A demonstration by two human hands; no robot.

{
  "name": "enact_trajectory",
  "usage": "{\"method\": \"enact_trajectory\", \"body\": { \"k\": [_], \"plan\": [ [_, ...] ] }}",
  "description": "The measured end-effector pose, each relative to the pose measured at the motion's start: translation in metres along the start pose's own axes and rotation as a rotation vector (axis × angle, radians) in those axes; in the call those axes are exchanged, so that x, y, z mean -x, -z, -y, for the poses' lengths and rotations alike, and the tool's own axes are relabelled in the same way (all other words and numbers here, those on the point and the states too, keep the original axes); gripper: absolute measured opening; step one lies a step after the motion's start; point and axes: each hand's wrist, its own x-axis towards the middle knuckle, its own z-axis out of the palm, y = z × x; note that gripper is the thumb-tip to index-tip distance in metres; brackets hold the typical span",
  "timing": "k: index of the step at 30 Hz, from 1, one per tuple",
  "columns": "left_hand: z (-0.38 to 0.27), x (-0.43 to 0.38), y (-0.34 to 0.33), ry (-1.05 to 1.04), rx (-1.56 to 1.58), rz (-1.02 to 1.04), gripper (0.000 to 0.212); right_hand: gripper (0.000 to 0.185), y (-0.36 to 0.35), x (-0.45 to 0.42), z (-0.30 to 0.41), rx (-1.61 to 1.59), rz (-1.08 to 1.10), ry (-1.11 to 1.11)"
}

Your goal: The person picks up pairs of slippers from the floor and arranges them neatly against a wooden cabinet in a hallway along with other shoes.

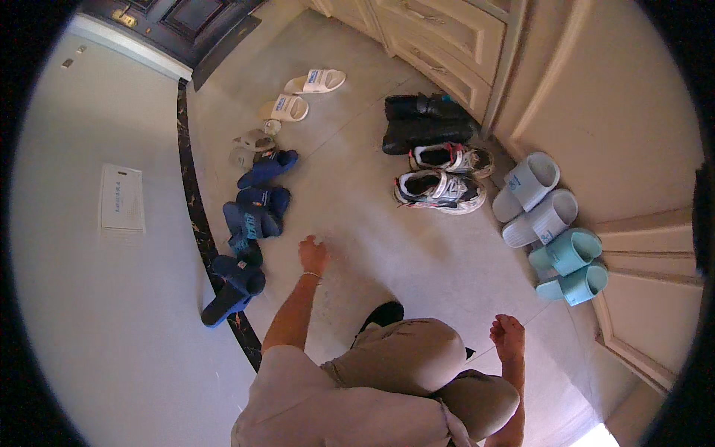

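Note:
My left hand (313, 256) is held over the tiled floor with nothing in it, right of a jumble of dark blue slides (254, 218). At the right of my knees, my right hand (507, 335) is empty, its fingers loosely curled. Nearest to it are two turquoise slippers (584, 282), with two grey slippers (539, 181) beyond them. A pair of white and black sneakers (438, 190) stands side by side, next to black shoes (427, 131). Two cream slides (324, 81) lie farther off. Translucent sandals (254, 141) lie near the blue slides.
Along the right run cream cabinets (620, 139) with panelled doors and drawers. A white wall (72, 290) with a dark marble skirting (192, 195) bounds the left. A dark panelled door (195, 25) is at the top left.

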Motion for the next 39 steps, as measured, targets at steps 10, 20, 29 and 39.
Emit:
{"method": "enact_trajectory", "body": {
  "k": [10, 20, 29, 39],
  "plan": [
    [0.144, -0.087, 0.065, 0.385, -0.169, -0.297, 0.050, 0.019, -0.030, 0.011, 0.007, 0.230, 0.055, -0.075],
    [0.168, -0.162, 0.063, 0.367, 0.291, -0.148, 0.067, 0.022, -0.039, 0.020, 0.016, 0.380, 0.071, -0.082],
    [0.179, -0.191, 0.050, 0.436, 0.270, -0.034, 0.054, 0.020, -0.038, 0.017, 0.013, 0.398, -0.011, -0.097],
    [0.027, -0.073, 0.073, -0.062, 0.093, 0.156, 0.031, 0.020, -0.051, 0.019, 0.020, 0.413, -0.019, -0.068]
  ]
}}
